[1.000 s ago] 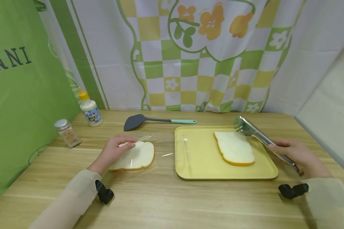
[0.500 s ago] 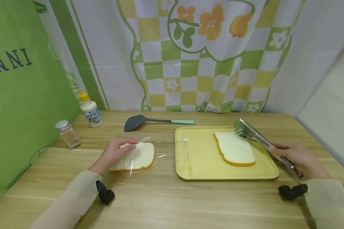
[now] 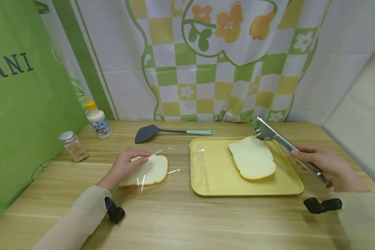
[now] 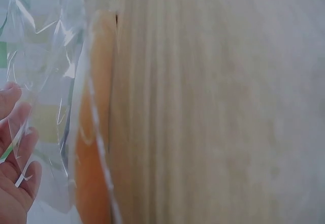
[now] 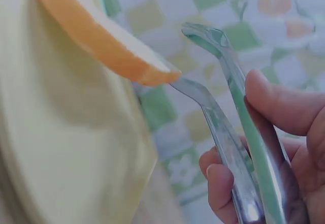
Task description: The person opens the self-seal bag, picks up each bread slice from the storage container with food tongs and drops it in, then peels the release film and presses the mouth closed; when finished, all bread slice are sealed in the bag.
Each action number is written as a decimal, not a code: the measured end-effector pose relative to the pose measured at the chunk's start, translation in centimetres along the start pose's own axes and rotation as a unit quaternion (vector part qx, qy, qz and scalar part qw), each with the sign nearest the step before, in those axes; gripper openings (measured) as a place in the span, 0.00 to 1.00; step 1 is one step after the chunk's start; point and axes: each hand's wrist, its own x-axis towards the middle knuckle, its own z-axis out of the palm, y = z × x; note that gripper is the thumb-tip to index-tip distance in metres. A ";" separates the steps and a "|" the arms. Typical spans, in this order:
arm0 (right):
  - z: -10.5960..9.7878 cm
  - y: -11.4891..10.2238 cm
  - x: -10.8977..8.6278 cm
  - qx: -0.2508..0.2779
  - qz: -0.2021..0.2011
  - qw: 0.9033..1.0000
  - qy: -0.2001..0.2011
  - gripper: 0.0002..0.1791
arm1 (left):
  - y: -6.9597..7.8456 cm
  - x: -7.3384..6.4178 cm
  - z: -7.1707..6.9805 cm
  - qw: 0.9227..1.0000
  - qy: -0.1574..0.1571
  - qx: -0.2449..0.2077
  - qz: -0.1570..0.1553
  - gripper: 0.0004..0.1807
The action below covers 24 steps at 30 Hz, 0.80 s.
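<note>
Your right hand [image 3: 322,166] grips the metal tongs [image 3: 283,142] between thumb and fingers; their arms stand apart, the lower tip under a corner of the bread slice [image 3: 252,158], the upper one clear above it. Your left hand [image 3: 126,166] is over the second slice [image 3: 157,168], fingers bent at the clear film [image 4: 48,36]; pinching or just touching, can't tell. That film reaches right, to the left side of the yellow tray [image 3: 214,177]. The tonged slice is on the tray, far edge raised, near edge low. To lift it well, you probably want the lower arm further under before squeezing, since a corner grip could let it swing or slip off. Squeeze gently, as it looks soft enough to dent, and raise it without twisting the wrist. Best hold the left hand steady so the film doesn't bunch. Worktop [image 3: 206,222] is light wood-grain, flat. Further back, a dark spatula [image 3: 147,133] with a mint handle lies behind the tray and film; jar [image 3: 75,147] and yellow-capped bottle [image 3: 100,123] stand left. Beyond, a green cloth [image 3: 18,111] hangs on the left, a checked floral curtain [image 3: 206,73] across the back.
</note>
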 end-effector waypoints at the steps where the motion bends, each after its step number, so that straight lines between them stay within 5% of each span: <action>1: 0.2 -0.6 -0.2 -0.019 -0.010 1.000 0.004 0.34 | 0.0 0.0 0.0 1.000 0.000 0.000 -0.001 0.10; 12: 4.6 -6.1 -2.9 -0.161 -0.069 0.983 0.049 0.38 | -0.1 0.0 0.2 1.000 0.003 0.002 0.003 0.10; 24: 9.8 -5.1 -5.6 -0.178 -0.103 0.972 0.113 0.31 | -0.1 0.0 0.2 1.000 0.006 0.000 -0.015 0.10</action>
